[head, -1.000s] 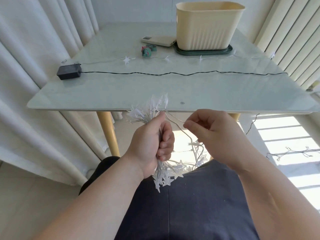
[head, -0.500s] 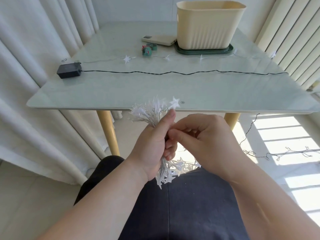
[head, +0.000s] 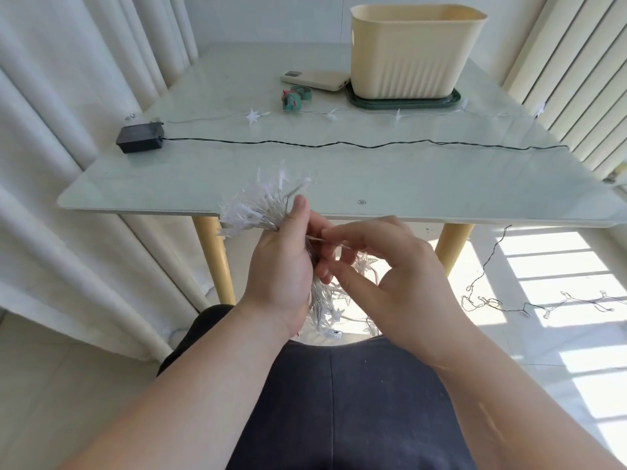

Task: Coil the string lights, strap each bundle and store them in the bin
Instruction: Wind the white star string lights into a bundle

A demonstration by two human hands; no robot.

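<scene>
Bundle of white plastic star string lights (head: 258, 210) stands upright in our fisted left hand (head: 280, 269) at the pale glass table's (head: 441, 191) near edge, our right hand (head: 393, 279) just right of it pinching its loose wire (head: 327, 241) crosswise.

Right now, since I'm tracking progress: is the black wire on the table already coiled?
No: the black wire lies stretched nearly straight across the table, from the black box to the right edge.
</scene>
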